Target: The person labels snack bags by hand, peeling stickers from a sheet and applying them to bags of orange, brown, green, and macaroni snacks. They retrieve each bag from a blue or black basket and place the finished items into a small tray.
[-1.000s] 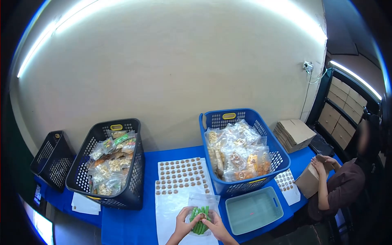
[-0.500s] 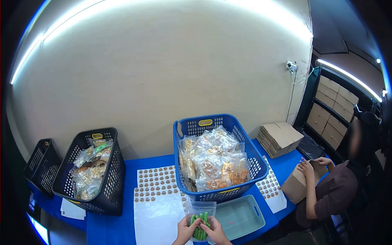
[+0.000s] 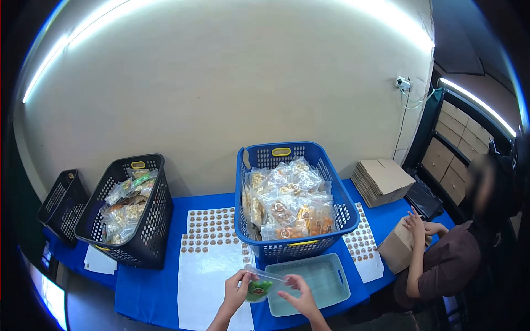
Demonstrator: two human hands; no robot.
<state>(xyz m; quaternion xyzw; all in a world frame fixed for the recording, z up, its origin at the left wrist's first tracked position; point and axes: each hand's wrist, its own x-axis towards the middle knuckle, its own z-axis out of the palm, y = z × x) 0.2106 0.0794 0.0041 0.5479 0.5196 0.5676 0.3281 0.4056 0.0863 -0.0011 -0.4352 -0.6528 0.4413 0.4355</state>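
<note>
My left hand [image 3: 237, 289] pinches the upper left side of a clear plastic bag [image 3: 258, 289] with green sticks inside and a round sticker on its front. To the right, over the green tray [image 3: 331, 281], my right hand [image 3: 299, 295] has its thumb and fingers apart near the bag's top right corner. The bag is tilted above the edge between the sticker sheet [image 3: 212, 276] and the tray. Behind it stands a blue basket [image 3: 298, 251] full of packed snack bags [image 3: 287, 204].
Black baskets [image 3: 157, 220] [image 3: 58, 207] stand at the left. Flattened cardboard [image 3: 381, 182] is stacked at the back right beside black plastic [image 3: 424, 201]. Another sticker sheet [image 3: 364, 248] lies right of the tray. A co-worker [image 3: 447, 265] holds a cardboard box [image 3: 396, 248] at the right.
The bag has been raised and tilted, moving slightly left. My right hand has moved away from its front and opened. The view has shifted, and the co-worker's hands have moved on the box.
</note>
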